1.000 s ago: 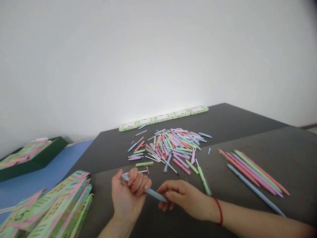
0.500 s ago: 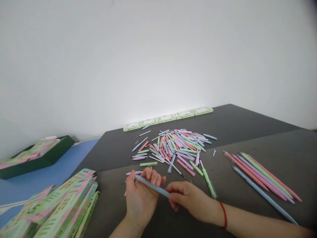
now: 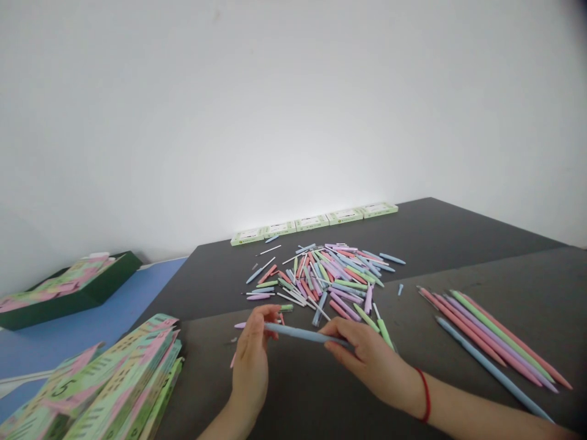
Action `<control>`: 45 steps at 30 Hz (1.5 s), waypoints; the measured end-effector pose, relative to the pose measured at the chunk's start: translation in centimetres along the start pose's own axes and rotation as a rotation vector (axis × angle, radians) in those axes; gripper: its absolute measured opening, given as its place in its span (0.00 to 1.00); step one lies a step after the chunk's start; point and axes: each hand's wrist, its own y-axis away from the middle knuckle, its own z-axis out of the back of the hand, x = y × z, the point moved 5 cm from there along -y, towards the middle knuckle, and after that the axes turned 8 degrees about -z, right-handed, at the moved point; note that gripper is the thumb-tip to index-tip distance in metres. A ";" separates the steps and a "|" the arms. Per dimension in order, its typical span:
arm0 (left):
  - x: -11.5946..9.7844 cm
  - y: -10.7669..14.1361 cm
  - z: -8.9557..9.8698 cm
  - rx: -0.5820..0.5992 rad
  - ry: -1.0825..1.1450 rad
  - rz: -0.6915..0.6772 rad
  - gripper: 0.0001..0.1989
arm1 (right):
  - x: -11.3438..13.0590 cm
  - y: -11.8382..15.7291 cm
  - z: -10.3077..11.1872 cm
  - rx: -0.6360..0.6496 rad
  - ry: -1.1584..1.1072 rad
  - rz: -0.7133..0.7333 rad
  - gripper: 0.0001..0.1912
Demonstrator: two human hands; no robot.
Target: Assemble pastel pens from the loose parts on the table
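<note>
A light-blue pen [image 3: 300,333] is held nearly level between my two hands, above the front part of the black table. My left hand [image 3: 252,354] is closed at its left end, with the hand seen edge-on and that end partly hidden by the fingers. Thumb and fingers of my right hand [image 3: 371,360] pinch the right end. Just beyond my hands spreads a pile of loose pen parts [image 3: 337,269] in pink, green, purple and blue, with thin white refills among them. A green pen barrel [image 3: 384,330] lies beside my right hand.
Several whole pens [image 3: 499,336] lie in a slanted row at the right. Flat green-and-white boxes [image 3: 312,222] line the table's far edge. Stacked printed cartons [image 3: 123,373] stand at the left front, with a dark green tray [image 3: 98,290] of cartons behind them.
My left hand has turned from palm-up to edge-on around the pen's left end. The pen is now more level, and my right hand has moved right and slightly up.
</note>
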 end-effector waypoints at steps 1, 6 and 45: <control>0.0 0.0 0.1 0.041 -0.102 -0.020 0.18 | 0.0 0.1 0.1 -0.016 0.025 0.018 0.06; -0.1 0.8 -0.1 0.129 -0.243 -0.012 0.21 | -0.4 0.2 0.0 -0.036 0.112 0.068 0.05; 1.9 0.3 -1.0 0.065 0.219 0.242 0.11 | -1.4 -0.8 0.5 -0.001 -0.431 -0.092 0.07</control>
